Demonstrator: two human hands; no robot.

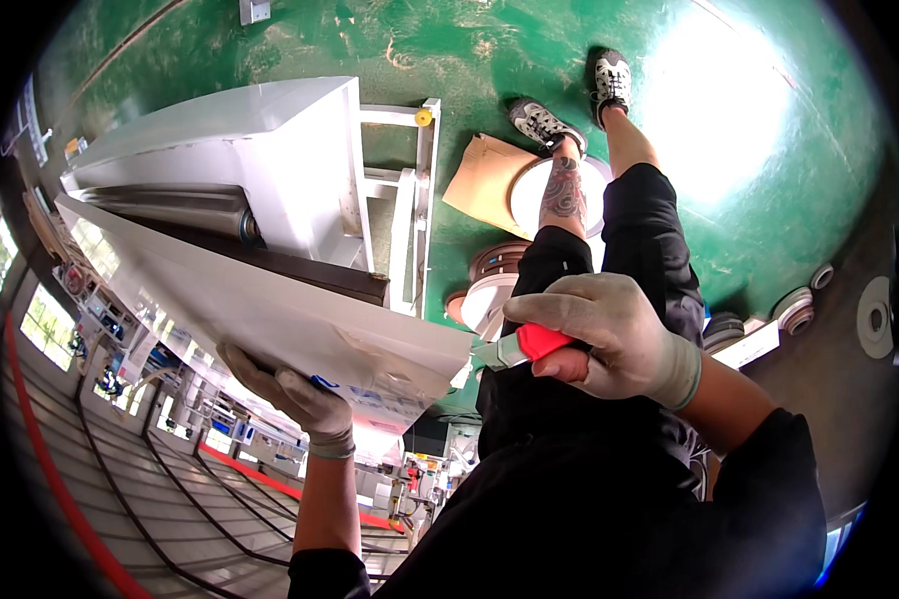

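A large white sheet (270, 299) with blue print near its right end slopes across the left side, in front of a white machine housing. My gloved left hand (295, 399) rests on the sheet's near side, its fingers stretched out along the surface. In my gloved right hand (614, 339) is a red-handled tool (541, 342) with a flat greyish front end, pinched between thumb and fingers. The thumb tip shows bare. That front end points left at the sheet's right edge; whether it touches is unclear.
Behind the sheet, the white machine housing (300, 150) holds a metal roller (190, 212) and has a white frame (428, 200) at its right. A cardboard piece (484, 180) and round discs lie by my feet on the green floor (430, 60). More rolls (794, 309) stand at right.
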